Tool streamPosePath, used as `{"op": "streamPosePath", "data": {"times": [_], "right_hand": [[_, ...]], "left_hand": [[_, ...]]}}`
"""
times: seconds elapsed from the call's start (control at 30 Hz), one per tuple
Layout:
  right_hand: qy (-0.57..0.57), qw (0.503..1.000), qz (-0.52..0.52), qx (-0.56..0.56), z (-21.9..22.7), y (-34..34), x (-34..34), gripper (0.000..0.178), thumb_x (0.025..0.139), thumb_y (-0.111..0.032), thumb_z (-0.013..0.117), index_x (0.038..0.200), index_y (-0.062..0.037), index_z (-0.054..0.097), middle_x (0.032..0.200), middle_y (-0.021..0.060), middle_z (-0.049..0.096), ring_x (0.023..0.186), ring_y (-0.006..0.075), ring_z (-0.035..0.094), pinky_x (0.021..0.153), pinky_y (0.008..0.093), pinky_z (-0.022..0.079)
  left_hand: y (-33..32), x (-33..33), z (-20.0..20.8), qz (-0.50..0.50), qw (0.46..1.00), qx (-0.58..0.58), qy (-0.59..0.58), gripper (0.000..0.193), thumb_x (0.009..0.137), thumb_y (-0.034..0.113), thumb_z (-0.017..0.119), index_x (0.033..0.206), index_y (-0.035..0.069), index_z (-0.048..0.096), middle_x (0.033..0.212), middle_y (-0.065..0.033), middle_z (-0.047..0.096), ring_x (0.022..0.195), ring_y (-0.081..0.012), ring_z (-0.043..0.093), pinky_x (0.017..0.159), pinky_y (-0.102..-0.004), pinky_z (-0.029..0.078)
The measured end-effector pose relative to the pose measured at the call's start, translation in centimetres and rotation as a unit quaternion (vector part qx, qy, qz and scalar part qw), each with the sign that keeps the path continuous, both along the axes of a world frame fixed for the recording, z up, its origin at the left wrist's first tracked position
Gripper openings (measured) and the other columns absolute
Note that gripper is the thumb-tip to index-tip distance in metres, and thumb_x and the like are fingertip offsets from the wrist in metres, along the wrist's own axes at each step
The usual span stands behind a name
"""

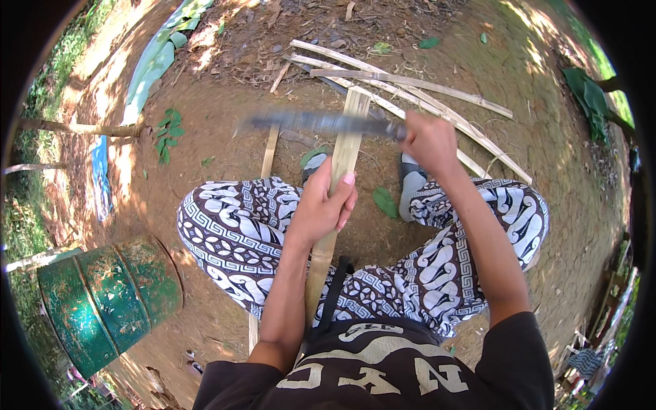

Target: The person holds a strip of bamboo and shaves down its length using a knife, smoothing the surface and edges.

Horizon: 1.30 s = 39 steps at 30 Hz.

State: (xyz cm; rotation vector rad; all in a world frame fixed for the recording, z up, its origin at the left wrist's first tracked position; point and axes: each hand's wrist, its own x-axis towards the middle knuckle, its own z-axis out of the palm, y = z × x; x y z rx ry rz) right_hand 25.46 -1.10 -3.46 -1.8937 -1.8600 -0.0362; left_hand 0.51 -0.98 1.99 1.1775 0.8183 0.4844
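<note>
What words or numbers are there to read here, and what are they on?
Dark T-shirt: big pale letters across it; I don't copy printed words.
Knife blade: too blurred to tell whether anything is marked on it.
Green drum: no writing I can make out.
Trousers: patterned shapes, not letters.

Wooden strip (346, 149), matt; knife (314, 122), dark metal; drum (102, 301), chipped painted metal; trousers (236, 253), cloth.
</note>
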Motion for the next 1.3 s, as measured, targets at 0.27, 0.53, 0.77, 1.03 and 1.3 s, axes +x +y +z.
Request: {"op": "streamPosePath", "data": {"times": [0.27, 0.53, 0.77, 1.03, 1.3], "right_hand": [[0.146, 0.952, -0.265, -0.053, 1.4, 1.6, 5.6, 0.026, 0.085, -0.023, 0.058, 0.082, 0.0011, 0.067, 0.074, 0.0282, 0.065, 0.073, 0.0466, 0.065, 0.069, 0.0535, 0.051], [0.075, 0.997, 0.020, -0.011, 2.8, -2.2, -1.9, 0.011, 0.076, -0.015, 0.063, 0.075, -0.0050, 0.058, 0.060, 0.0145, 0.060, 0.055, 0.0361, 0.061, 0.053, 0.0463, 0.050], [0.026, 0.998, 0.060, -0.022, 1.9, -1.9, -2.7, 0.014, 0.073, -0.015, 0.067, 0.077, -0.0069, 0.055, 0.065, 0.0119, 0.063, 0.055, 0.0348, 0.062, 0.052, 0.0458, 0.051], [-0.019, 0.999, 0.027, 0.037, -0.4, 0.0, -0.5, 0.015, 0.070, -0.013, 0.067, 0.076, -0.0078, 0.054, 0.066, 0.0106, 0.063, 0.056, 0.0326, 0.063, 0.052, 0.0439, 0.052], [-0.016, 0.998, 0.019, 0.062, -0.3, 0.9, 0.4, 0.012, 0.072, -0.013, 0.066, 0.075, -0.0084, 0.055, 0.063, 0.0100, 0.062, 0.054, 0.0317, 0.063, 0.051, 0.0440, 0.052]], "left_hand": [[0.8, -0.5, -0.5, 0.036, 0.999, -0.008, -0.032, 0.025, 0.104, 0.023, 0.051, 0.112, -0.001, 0.049, 0.062, -0.0028, 0.050, 0.038, -0.0089, 0.043, 0.036, -0.0233, 0.037], [0.9, -0.3, -0.3, 0.039, 0.999, -0.007, 0.029, 0.025, 0.103, 0.023, 0.054, 0.111, 0.000, 0.051, 0.064, -0.0016, 0.052, 0.039, -0.0077, 0.044, 0.034, -0.0232, 0.035], [0.4, 0.0, 0.0, 0.034, 0.998, 0.021, 0.043, 0.023, 0.104, 0.023, 0.053, 0.114, 0.002, 0.050, 0.064, -0.0002, 0.050, 0.040, -0.0060, 0.041, 0.035, -0.0225, 0.034], [0.3, 0.3, -0.3, 0.027, 0.996, 0.053, 0.068, 0.021, 0.105, 0.023, 0.051, 0.113, 0.004, 0.049, 0.064, 0.0011, 0.048, 0.041, -0.0052, 0.040, 0.036, -0.0223, 0.033], [1.1, 1.0, -0.4, 0.034, 0.995, 0.064, 0.066, 0.020, 0.105, 0.022, 0.051, 0.112, 0.004, 0.050, 0.064, 0.0012, 0.048, 0.042, -0.0048, 0.041, 0.036, -0.0218, 0.033]]}}
